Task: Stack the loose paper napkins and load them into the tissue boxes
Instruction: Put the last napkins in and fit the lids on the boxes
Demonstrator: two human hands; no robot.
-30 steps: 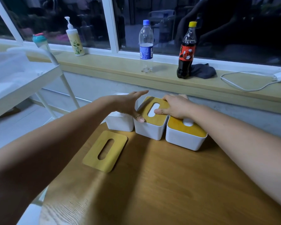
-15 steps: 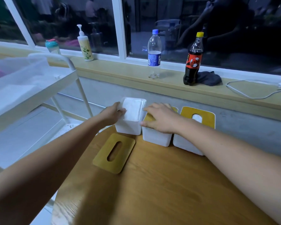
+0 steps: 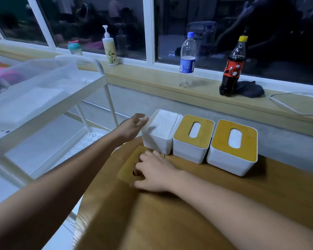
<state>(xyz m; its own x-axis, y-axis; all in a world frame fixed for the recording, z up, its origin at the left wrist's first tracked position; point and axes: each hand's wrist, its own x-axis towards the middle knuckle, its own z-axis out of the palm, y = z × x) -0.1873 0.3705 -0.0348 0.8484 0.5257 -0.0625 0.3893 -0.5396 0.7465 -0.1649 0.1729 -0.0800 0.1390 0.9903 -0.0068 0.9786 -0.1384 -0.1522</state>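
Three white tissue boxes stand in a row at the far edge of the wooden table (image 3: pixel 197 213). The left box (image 3: pixel 156 143) has no lid and shows a stack of white napkins (image 3: pixel 163 124) inside. The middle box (image 3: pixel 190 150) and the right box (image 3: pixel 229 160) wear yellow wooden lids with oval slots. A loose wooden lid (image 3: pixel 127 168) lies flat in front of the left box. My right hand (image 3: pixel 154 173) rests on that lid, fingers curled at its slot. My left hand (image 3: pixel 132 128) touches the left side of the uncovered box with relaxed fingers.
A white cart (image 3: pixel 49 103) with a clear bin stands to the left of the table. On the window ledge are a pump bottle (image 3: pixel 109 49), a water bottle (image 3: pixel 187 60), a cola bottle (image 3: pixel 232 69), a dark cloth (image 3: pixel 249 89) and a white cable (image 3: pixel 294 105).
My right hand left the middle box and came down onto the loose lid. My left hand stays at the uncovered box's left side, fingers now looser. The view turned left.
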